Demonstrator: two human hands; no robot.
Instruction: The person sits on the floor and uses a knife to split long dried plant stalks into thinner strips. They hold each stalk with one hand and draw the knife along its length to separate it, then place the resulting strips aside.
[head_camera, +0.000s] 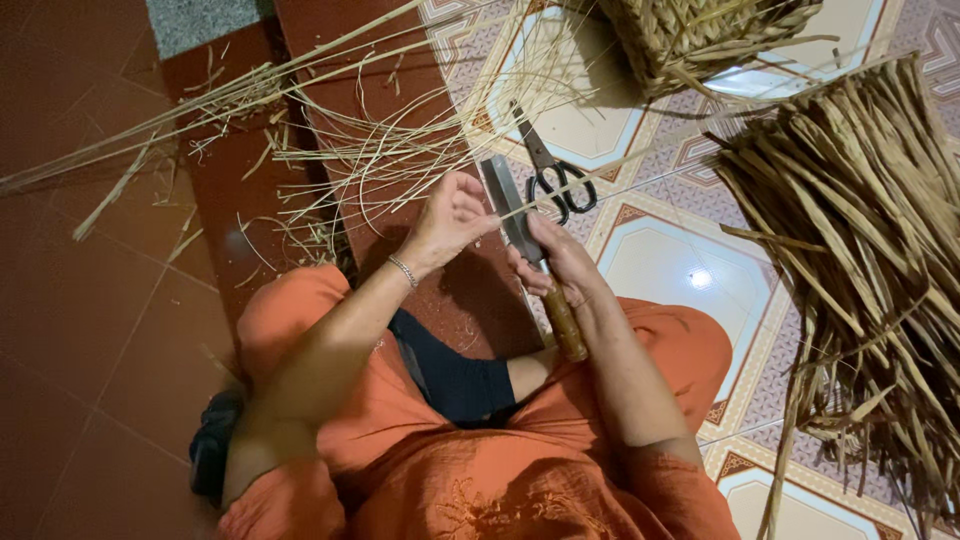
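Note:
My right hand grips a knife with a broad grey blade and a brown wooden handle, blade pointing away from me. My left hand pinches a thin pale straw strip that lies across the blade and runs off to the upper right. Both hands meet at the blade, above my lap in orange cloth. A thin bracelet circles my left wrist.
Black-handled scissors lie on the patterned tile floor just beyond the knife. A woven straw basket stands at the top. A big pile of dried brown leaves fills the right. Loose pale strips scatter over the red floor at the upper left.

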